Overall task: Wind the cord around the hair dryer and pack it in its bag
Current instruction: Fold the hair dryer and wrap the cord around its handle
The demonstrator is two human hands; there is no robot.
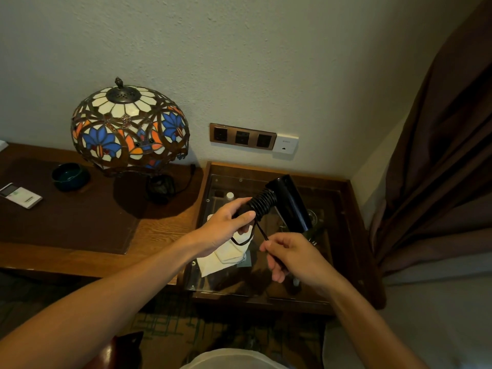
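Observation:
A black hair dryer (291, 202) hangs in the air above a glass-topped side table (346, 209). Many turns of black cord (262, 202) are wound tightly around its handle. My left hand (226, 230) grips the handle's end, thumb pressed on the coils. A short free length of cord runs down from the coils to my right hand (290, 255), which pinches it and closes around the plug end. A cream cloth bag (226, 258) with a dark drawstring lies on the glass under my left hand, partly hidden by it.
A stained-glass lamp (130, 129) stands on the wooden desk (159, 227) at left, with a dark bowl (69, 176) and a remote (21, 195). Wall sockets (242, 137) sit above the side table. A brown curtain (439, 155) hangs at right.

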